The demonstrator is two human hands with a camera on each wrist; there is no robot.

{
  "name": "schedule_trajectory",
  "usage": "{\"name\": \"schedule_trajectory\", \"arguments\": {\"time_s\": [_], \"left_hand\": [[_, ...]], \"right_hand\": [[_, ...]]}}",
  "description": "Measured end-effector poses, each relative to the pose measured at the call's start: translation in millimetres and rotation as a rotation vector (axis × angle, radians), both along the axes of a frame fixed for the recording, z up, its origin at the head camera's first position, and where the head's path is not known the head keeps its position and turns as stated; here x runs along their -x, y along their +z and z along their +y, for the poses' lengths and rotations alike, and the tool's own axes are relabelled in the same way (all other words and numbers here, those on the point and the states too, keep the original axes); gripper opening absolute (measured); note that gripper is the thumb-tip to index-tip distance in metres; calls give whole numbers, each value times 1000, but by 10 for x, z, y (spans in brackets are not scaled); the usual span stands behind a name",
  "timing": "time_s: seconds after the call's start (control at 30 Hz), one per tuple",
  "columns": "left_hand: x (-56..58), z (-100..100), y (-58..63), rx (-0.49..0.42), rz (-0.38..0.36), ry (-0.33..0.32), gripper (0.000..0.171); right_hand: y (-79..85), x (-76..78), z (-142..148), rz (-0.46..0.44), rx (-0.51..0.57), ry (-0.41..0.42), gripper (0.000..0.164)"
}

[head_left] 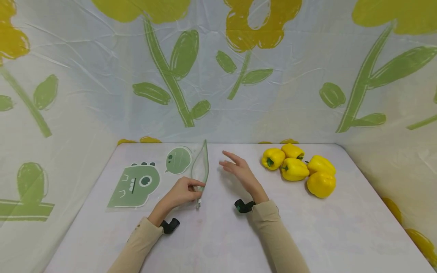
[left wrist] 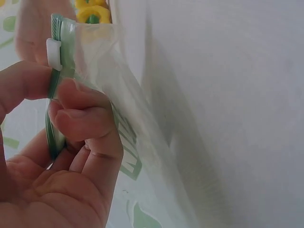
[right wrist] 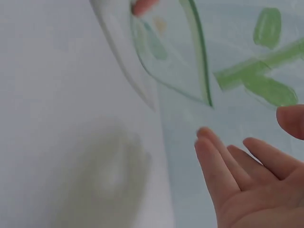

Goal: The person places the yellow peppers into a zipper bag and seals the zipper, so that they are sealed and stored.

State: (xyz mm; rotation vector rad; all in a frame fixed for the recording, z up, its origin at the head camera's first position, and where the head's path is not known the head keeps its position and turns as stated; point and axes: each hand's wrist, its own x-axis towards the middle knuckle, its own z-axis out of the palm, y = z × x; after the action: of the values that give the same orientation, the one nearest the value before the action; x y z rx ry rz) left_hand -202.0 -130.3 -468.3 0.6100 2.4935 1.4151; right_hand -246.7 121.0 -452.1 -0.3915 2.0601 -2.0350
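A clear zip bag [head_left: 138,189] with a green monster print and a green speech bubble lies on the left side of the table, its green-edged mouth raised and gaping toward the right. My left hand [head_left: 182,190] pinches one edge of that mouth between thumb and fingers. Just above the pinch, in the left wrist view, sits a white slider [left wrist: 54,54] on the zip. To the right of the mouth my right hand [head_left: 241,175] hovers with its fingers extended, holding nothing. In the right wrist view its fingertips [right wrist: 205,137] are below the bag's open rim.
Several yellow bell peppers [head_left: 295,169] sit in a group at the back right of the white table [head_left: 218,242]. A flower-printed cloth [head_left: 293,91] rises behind the table's back edge and along both sides. Each wrist wears a small black camera [head_left: 243,206].
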Motion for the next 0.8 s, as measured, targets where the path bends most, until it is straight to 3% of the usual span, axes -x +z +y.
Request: {"name": "schedule_trajectory", "arguments": {"time_s": [0.23,0.3,0.37,0.5,0.67,0.8], "left_hand": [[2,-1,-11,-3,-9,-2,37],[5,0,-20,-5,-7,-5,37],[10,-1,-30,-5,-2,-4,37],[15,0,-40,2,12,-4,37],[-6,16,-11,42,43,9,37],[-23,38,14,77,79,24,37]], "right_hand": [[135,82,461,400,-304,-411,45],[136,90,594,462,-393,-526,44],[128,98,700,467,-467,-602,45],[103,110,835,401,-565,-633,50],[41,150,884,276,-706,-551,59],[-23,174,886,272,-754,-520,57]]}}
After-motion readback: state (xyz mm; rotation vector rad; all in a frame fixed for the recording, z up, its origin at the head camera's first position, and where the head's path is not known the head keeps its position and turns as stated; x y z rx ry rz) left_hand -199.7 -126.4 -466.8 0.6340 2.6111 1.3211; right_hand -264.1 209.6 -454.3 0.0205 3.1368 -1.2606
